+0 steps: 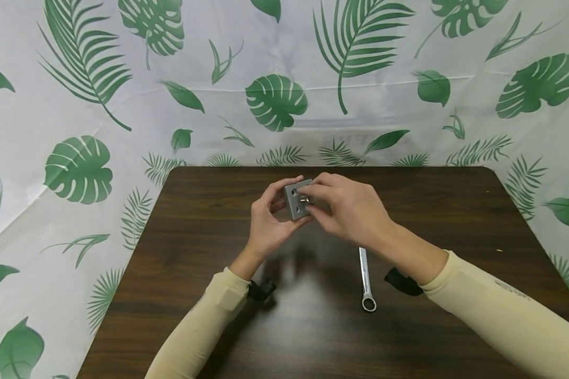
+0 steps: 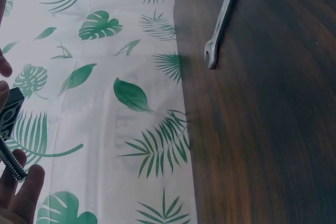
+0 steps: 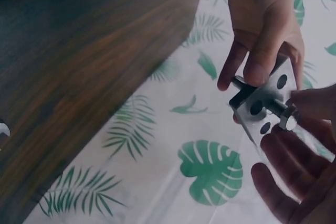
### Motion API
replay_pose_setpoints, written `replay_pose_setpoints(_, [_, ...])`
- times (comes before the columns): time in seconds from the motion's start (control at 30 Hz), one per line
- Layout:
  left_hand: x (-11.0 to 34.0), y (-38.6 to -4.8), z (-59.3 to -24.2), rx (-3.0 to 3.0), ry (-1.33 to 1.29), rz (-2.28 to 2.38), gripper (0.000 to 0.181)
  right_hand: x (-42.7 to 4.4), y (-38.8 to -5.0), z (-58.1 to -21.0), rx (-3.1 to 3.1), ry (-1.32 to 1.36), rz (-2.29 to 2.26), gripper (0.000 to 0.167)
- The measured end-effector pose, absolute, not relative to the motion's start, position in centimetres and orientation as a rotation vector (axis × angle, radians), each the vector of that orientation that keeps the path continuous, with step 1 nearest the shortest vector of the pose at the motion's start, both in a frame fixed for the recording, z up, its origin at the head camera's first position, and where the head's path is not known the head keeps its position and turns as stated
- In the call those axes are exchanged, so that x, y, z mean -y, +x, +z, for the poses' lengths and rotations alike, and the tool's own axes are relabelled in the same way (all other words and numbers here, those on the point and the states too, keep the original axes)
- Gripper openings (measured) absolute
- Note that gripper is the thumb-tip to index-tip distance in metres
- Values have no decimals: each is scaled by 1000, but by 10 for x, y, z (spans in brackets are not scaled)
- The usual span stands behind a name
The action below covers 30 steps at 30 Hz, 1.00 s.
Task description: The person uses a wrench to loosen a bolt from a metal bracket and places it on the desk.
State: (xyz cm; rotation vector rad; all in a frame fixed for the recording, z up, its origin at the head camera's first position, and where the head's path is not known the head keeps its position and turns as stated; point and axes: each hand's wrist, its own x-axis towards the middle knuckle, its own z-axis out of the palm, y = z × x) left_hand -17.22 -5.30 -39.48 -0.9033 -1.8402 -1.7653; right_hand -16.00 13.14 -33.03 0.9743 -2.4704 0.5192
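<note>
A grey metal block (image 1: 294,202) with several round holes is held up above the table in my left hand (image 1: 270,226). Its thumb lies against the block in the right wrist view. A silver bolt (image 3: 286,119) sits in the block, its head standing off the face. My right hand (image 1: 351,208) pinches the bolt near its head, thumb on one side and fingers on the other. At the left edge of the left wrist view, a threaded shank (image 2: 11,162) sticks out beyond the block (image 2: 10,111), close to fingertips.
A combination wrench (image 1: 366,284) lies on the dark wooden table (image 1: 194,237), below the right forearm, its upper end hidden in the head view. Behind the table hangs a white sheet (image 1: 218,116) with green leaves. Dark straps circle both wrists.
</note>
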Motion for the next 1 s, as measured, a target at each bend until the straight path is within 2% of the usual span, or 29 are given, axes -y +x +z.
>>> replay_pose_setpoints(0.17, [53,-173,-394,1836,-919,-1757,68,-130,-159,-329,2536,841,524,26])
replay_pose_setpoints(0.27, [54,-172,-395,1839,-913,-1760,68,-130,-159,-328,2523,920,506,20])
replay_pose_setpoints(0.4, [55,-172,-395,1835,-906,-1774,67,-130,-159,-328,2459,1022,506,28])
replay_pose_setpoints(0.57, [54,-173,-395,1825,-921,-1781,67,-128,-157,-327,2532,835,511,30])
replay_pose_setpoints(0.67, [54,-173,-395,1821,-936,-1789,68,-129,-157,-327,2565,806,501,24])
replay_pose_setpoints(0.73, [54,-173,-396,1820,-943,-1792,69,-130,-158,-327,2539,887,506,19])
replay_pose_setpoints(0.87, [54,-174,-396,1818,-947,-1786,67,-132,-159,-327,2461,1018,511,28])
replay_pose_setpoints(1.0, [55,-174,-394,1811,-952,-1786,67,-131,-158,-327,2497,879,533,30])
